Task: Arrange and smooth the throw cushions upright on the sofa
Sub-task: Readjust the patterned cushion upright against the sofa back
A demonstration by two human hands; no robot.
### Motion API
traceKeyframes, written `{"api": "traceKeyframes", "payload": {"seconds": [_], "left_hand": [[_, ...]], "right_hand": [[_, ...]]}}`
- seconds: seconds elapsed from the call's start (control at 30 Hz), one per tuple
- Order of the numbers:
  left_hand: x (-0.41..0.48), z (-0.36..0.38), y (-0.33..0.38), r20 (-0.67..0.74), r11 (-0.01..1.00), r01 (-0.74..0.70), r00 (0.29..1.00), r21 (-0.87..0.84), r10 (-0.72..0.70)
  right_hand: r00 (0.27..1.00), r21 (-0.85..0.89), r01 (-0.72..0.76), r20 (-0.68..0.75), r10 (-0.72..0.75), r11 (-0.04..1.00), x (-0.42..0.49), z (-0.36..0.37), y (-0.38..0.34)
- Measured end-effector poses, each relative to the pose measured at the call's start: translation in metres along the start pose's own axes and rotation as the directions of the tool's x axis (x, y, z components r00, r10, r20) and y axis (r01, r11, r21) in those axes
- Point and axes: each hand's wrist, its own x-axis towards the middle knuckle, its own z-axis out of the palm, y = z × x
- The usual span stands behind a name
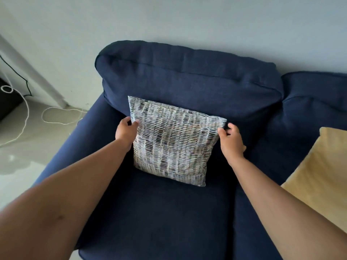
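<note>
While the left hand [126,132] and right hand [230,141] are pinching its opposite side edges, the patterned cushion [173,139] is being held mid-frame between them, equally near both, leaning against the sofa backrest [187,79].

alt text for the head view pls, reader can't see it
Two bare hands, left hand and right hand, grip the side edges of a square grey-and-white woven-pattern throw cushion, standing it against the back of a navy blue fabric sofa. A pale yellow cushion lies at the right edge.
</note>
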Motion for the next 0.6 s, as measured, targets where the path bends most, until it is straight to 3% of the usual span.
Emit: {"api": "traceKeyframes", "payload": {"seconds": [0.3, 0.47, 0.6], "left_hand": [[0.068, 0.015, 0.023, -0.092, 0.979, -0.008, 0.996, -0.203, -0.011], [0.078, 0.019, 0.026, -0.131, 0.957, 0.035, 0.988, -0.287, -0.076], [0.079, 0.024, 0.037, -0.145, 0.956, -0.006, 0.989, -0.295, -0.038]], "right_hand": [[0.986, 0.023, 0.046, -0.16, -0.041, 0.999, 0.023, 0.026, -0.006], [0.943, 0.062, 0.047, -0.333, -0.024, 0.997, 0.033, 0.015, -0.008], [0.912, 0.056, 0.0, -0.408, 0.023, 0.998, 0.03, 0.012, -0.01]]}}
